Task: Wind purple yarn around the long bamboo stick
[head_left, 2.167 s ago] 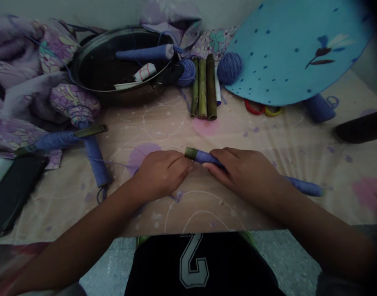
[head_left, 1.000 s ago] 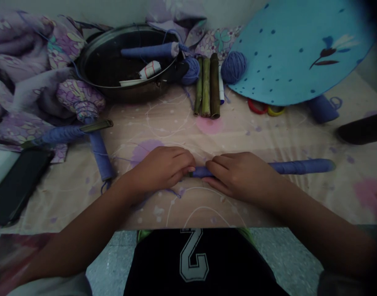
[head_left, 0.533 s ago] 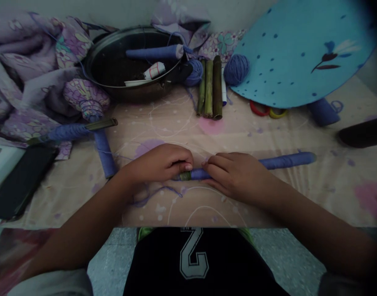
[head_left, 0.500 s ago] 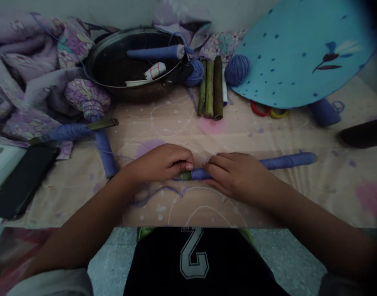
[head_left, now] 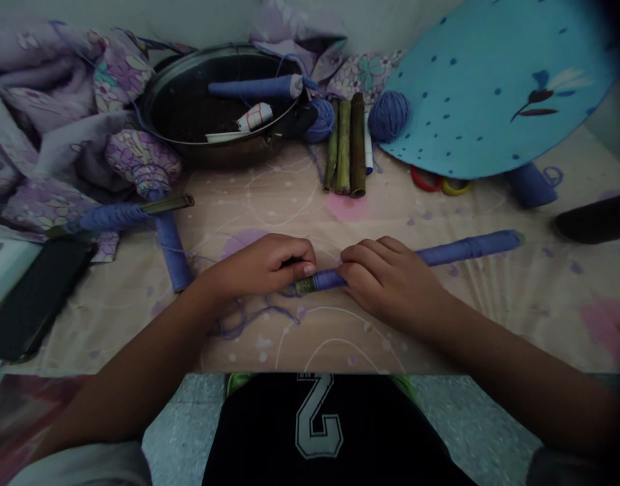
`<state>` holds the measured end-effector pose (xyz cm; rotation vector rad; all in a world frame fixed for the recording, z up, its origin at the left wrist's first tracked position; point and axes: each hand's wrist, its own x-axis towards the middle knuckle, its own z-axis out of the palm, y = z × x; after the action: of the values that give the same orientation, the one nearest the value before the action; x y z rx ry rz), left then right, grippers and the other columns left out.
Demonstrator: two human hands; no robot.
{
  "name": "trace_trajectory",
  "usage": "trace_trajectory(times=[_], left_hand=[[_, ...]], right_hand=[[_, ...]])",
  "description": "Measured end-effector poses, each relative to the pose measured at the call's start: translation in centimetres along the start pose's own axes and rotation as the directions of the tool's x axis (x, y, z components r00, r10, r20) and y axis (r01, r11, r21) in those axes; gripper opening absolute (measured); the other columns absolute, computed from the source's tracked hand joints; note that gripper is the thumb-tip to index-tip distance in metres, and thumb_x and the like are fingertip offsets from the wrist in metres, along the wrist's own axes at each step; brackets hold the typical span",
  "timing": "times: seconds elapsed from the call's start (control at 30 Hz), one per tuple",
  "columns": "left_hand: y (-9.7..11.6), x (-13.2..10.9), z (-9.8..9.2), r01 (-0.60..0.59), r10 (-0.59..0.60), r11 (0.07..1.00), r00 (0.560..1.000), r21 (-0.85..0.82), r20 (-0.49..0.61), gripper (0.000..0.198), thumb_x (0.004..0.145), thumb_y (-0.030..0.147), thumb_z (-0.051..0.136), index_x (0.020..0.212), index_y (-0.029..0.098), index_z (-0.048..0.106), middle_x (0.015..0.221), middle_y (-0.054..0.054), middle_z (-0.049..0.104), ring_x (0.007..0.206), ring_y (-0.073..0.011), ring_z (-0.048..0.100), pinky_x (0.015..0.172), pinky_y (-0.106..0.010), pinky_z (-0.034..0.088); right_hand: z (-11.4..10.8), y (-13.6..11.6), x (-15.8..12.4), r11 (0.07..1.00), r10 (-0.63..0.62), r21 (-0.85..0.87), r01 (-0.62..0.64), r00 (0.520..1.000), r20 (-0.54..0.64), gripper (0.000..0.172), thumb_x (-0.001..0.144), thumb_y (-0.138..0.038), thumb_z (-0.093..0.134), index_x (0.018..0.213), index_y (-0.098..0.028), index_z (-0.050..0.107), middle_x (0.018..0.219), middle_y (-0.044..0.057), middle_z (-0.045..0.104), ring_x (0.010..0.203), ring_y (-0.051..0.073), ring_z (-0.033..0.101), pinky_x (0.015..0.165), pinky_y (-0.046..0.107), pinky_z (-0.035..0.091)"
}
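Low over the table, a stick wrapped in blue-purple yarn (head_left: 469, 247) lies slanted, its right end a little farther from me. Its left end is a bare green piece, like plant stem. My right hand (head_left: 391, 277) is closed around the wrapped part left of its middle, fingers over the top. My left hand (head_left: 269, 264) pinches thumb against forefinger at the bare end, on what looks like the yarn strand; the strand between the fingertips is mostly hidden. Loose yarn (head_left: 249, 325) trails on the cloth below that hand.
Behind are a dark pan (head_left: 213, 145) holding a wrapped cone, cut green stems (head_left: 343, 145), a yarn ball (head_left: 390, 115) and a blue fan-like board (head_left: 472, 101). Leftward lie wrapped sticks (head_left: 172, 253), a phone (head_left: 39, 297) and bunched floral cloth (head_left: 51, 115).
The wrapped stick has tilted, its right end now slightly farther from me. My right hand has risen a little with its fingers shifted on the stick; my left hand keeps its pinch.
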<state>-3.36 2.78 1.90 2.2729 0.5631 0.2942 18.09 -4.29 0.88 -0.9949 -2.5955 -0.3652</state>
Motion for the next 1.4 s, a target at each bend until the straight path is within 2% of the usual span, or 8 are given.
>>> trace_trajectory(times=[0.3,0.37,0.47,0.67,0.87,1.03,1.27,1.4], left_hand=[[0.0,0.1,0.1,0.130,-0.132,0.983,0.991,-0.131,-0.005,0.026,0.086,0.036,0.045,0.073,0.014,0.051,0.060,0.004,0.045,0.055,-0.0070,0.040,0.052,-0.018,0.033],[-0.1,0.2,0.3,0.162,-0.168,0.974,0.985,-0.160,-0.025,0.027,0.086,0.037,0.046,0.075,0.014,0.052,0.062,0.004,0.046,0.056,-0.0071,0.041,0.052,-0.018,0.034],[0.1,0.3,0.4,0.179,-0.183,0.971,0.983,-0.158,-0.008,0.029,0.087,0.038,0.043,0.082,0.013,0.056,0.069,0.001,0.053,0.063,-0.0091,0.047,0.060,-0.020,0.039],[0.9,0.4,0.5,0.158,-0.151,0.974,0.987,-0.161,0.058,0.036,0.089,0.037,0.036,0.075,0.012,0.057,0.067,-0.001,0.054,0.063,-0.0100,0.048,0.061,-0.022,0.040],[1.0,0.5,0.6,0.150,-0.139,0.970,0.988,-0.194,0.066,0.029,0.087,0.033,0.042,0.073,0.012,0.056,0.063,0.002,0.050,0.059,-0.0075,0.044,0.056,-0.018,0.037],[0.4,0.0,0.1,0.241,-0.202,0.926,0.967,-0.291,0.155,0.029,0.083,0.039,0.052,0.074,0.012,0.059,0.057,0.004,0.045,0.051,-0.0055,0.039,0.047,-0.017,0.031],[-0.5,-0.6,-0.4,0.362,-0.265,0.804,0.928,-0.472,0.262,0.018,0.074,0.028,0.062,0.085,0.013,0.059,0.071,0.001,0.060,0.060,-0.0061,0.051,0.055,-0.017,0.040],[-0.7,-0.6,-0.6,0.338,-0.247,0.856,0.932,-0.392,0.264,0.018,0.078,0.031,0.058,0.080,0.012,0.059,0.062,0.003,0.053,0.053,-0.0050,0.044,0.049,-0.016,0.033]], right_hand=[[0.7,-0.2,-0.1,0.995,0.061,-0.074,-0.074,0.986,-0.156,0.009,0.086,-0.016,0.049,0.078,-0.018,0.052,0.082,0.005,0.060,0.074,0.017,0.049,0.066,0.032,0.031],[1.0,-0.2,-0.1,0.989,0.098,-0.089,-0.116,0.977,-0.190,0.006,0.086,-0.016,0.049,0.087,-0.018,0.054,0.083,0.005,0.060,0.075,0.017,0.048,0.066,0.032,0.031],[1.2,-0.2,-0.1,0.980,0.138,-0.113,-0.163,0.970,-0.198,0.021,0.086,-0.018,0.050,0.107,-0.016,0.055,0.080,0.005,0.058,0.076,0.019,0.047,0.067,0.032,0.032],[0.8,-0.2,0.1,0.975,0.177,-0.109,-0.192,0.976,-0.129,0.012,0.084,-0.021,0.052,0.088,-0.017,0.062,0.080,0.007,0.059,0.075,0.020,0.048,0.066,0.032,0.032],[0.5,-0.1,0.1,0.981,0.194,-0.052,-0.189,0.973,0.122,0.024,0.089,-0.034,0.048,0.087,-0.015,0.063,0.069,0.004,0.061,0.058,0.015,0.048,0.056,0.029,0.025],[0.0,-0.1,0.1,0.984,0.176,0.013,-0.178,0.977,0.125,0.056,0.086,-0.063,0.033,0.094,-0.017,0.064,0.070,0.004,0.060,0.058,0.015,0.049,0.057,0.028,0.025],[-0.4,0.0,0.2,0.991,0.129,0.017,-0.132,0.984,0.126,0.050,0.091,-0.056,0.032,0.088,-0.017,0.064,0.071,0.004,0.058,0.064,0.015,0.050,0.061,0.029,0.027],[-0.4,0.0,0.1,0.993,0.116,0.021,-0.120,0.984,0.133,0.047,0.089,-0.056,0.037,0.081,-0.017,0.062,0.070,0.004,0.057,0.066,0.016,0.051,0.061,0.030,0.026]])
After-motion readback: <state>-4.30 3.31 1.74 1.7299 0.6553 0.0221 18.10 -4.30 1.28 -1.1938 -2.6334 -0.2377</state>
